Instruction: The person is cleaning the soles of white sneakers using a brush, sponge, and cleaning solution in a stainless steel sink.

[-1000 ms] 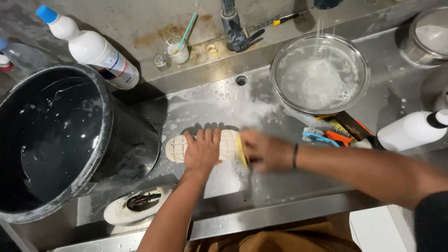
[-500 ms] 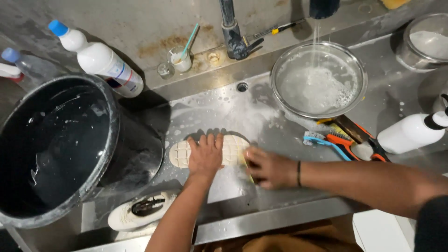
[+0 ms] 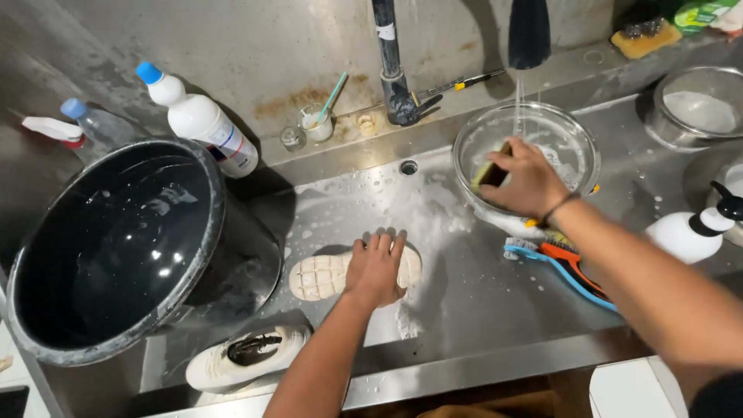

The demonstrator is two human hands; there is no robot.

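**Wet shoe pinned sole-up while the sponge went to the bowl**

The left hand (image 3: 377, 267) lay flat on a pale shoe (image 3: 325, 276) turned sole-up on the soapy floor of the steel sink (image 3: 495, 310), just beside the big black bucket (image 3: 116, 248). Its fingers were spread and pressing down, not curled around anything. The right hand (image 3: 526, 179) was pinched on a yellow-and-dark sponge (image 3: 491, 172), held over the rim of the glass bowl (image 3: 576, 147) under a thin stream of water.

The shoe looked light, with a stiff grooved sole and a softer upper hidden beneath it. Coated in suds on wet steel, it would probably slide easily, so a flat palm alone seemed a weak hold. Gripping across the narrow middle, thumb on 1 edge and fingers on the other, would likely steady it better. The sponge looked soft and soaked.

A 2nd white shoe (image 3: 246, 354) lay upright near the front edge. Brushes (image 3: 569, 267) lay under the right forearm.
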